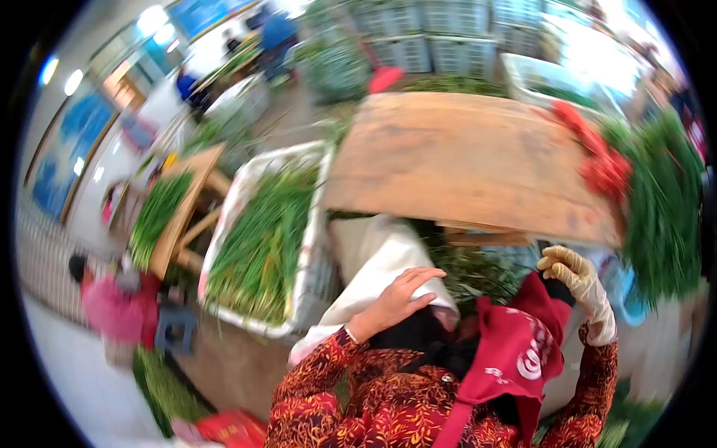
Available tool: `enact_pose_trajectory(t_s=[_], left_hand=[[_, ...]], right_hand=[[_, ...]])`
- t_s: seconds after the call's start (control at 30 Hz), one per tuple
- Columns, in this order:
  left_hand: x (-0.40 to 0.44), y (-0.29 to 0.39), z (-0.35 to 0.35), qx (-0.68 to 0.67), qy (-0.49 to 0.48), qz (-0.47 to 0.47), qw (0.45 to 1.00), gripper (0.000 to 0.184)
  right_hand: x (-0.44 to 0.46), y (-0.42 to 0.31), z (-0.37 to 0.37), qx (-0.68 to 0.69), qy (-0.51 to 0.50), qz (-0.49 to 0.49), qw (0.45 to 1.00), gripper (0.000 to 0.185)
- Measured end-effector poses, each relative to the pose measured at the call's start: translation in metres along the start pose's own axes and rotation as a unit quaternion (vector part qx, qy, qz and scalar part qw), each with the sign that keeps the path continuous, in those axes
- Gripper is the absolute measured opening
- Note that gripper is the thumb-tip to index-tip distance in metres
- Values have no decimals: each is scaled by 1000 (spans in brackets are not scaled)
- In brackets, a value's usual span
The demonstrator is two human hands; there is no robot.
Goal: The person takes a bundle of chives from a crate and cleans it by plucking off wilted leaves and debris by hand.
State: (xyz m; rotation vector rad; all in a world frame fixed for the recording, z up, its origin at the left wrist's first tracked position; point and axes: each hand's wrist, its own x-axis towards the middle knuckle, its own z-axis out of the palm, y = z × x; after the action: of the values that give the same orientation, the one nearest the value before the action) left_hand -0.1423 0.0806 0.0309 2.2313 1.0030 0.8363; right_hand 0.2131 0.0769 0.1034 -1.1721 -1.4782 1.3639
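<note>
My left hand (399, 302) is bare, its fingers stretched out over my lap beside a white cloth (381, 265). It holds nothing. My right hand (575, 276) wears a pale glove and hovers by my knee, just below the near edge of a wooden tabletop (463, 160). Its fingers are loosely bent, with nothing visible in them. A dark red apron (515, 347) with white print lies across my lap between the hands. Red strips (597, 160) lie in a bunch on the table's right side. Beside them, long green leafy stalks (661, 205) hang over the edge.
To my left stands a white crate (323, 224) full of long green stalks (261, 239). Further left, a person in pink (119, 306) sits near a blue stool (176, 328) and a small wooden table (183, 213). Stacked crates (463, 56) stand behind my table.
</note>
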Motion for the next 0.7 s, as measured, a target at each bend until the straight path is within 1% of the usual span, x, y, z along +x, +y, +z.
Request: enact_pose_trajectory(t_s=[0.03, 0.07, 0.1, 0.13, 0.17, 0.2, 0.23, 0.27, 0.3, 0.37, 0.43, 0.47, 0.5, 0.53, 0.57, 0.63, 0.7], left_hand=[[-32, 9, 10, -27, 1, -54, 998, 39], [-48, -1, -22, 23, 10, -82, 996, 38], [-52, -4, -33, 30, 50, -90, 994, 36], [-68, -8, -42, 31, 81, -120, 989, 35], [-80, -14, -51, 38, 112, -139, 983, 34], [-89, -19, -61, 75, 145, -155, 974, 34], [-99, -27, -70, 93, 179, -179, 963, 35], [-110, -33, -85, 95, 214, -214, 948, 36], [-121, -35, -93, 80, 245, -262, 930, 38], [-162, -74, -111, 166, 287, -282, 900, 41], [-190, -92, -131, 173, 303, -360, 865, 48], [-208, -105, -142, 182, 312, -397, 844, 51], [-227, -120, -148, 186, 321, -432, 822, 54], [-247, -137, -157, 196, 311, -477, 799, 57], [-269, -156, -163, 218, 325, -496, 775, 60], [-305, -177, -181, 282, 320, -536, 729, 65], [-329, -190, -196, 335, 308, -558, 694, 67]], right_hand=[[1, 4, 12, -21, -45, 58, 997, 36], [32, 26, 39, 5, -88, 5, 996, 35], [52, 25, 52, -15, -117, 4, 993, 35], [63, 24, 66, -33, -142, 16, 989, 34], [75, 22, 79, -51, -161, 18, 986, 34], [84, 16, 91, -73, -165, 36, 983, 31], [94, 19, 99, -83, -167, 24, 982, 31], [103, 24, 112, -90, -169, 9, 982, 31], [111, 21, 120, -104, -177, 14, 979, 30], [121, 10, 144, -150, -171, 2, 974, 28], [140, 10, 154, -187, -166, -11, 968, 27], [148, 19, 160, -140, -146, 9, 979, 24], [152, 18, 164, -69, -129, 73, 986, 22], [160, 32, 160, -42, -118, 63, 990, 22], [167, 46, 155, -14, -106, 56, 993, 21], [169, 53, 154, -19, -83, 48, 995, 23], [175, 67, 146, -27, -50, 26, 998, 23]])
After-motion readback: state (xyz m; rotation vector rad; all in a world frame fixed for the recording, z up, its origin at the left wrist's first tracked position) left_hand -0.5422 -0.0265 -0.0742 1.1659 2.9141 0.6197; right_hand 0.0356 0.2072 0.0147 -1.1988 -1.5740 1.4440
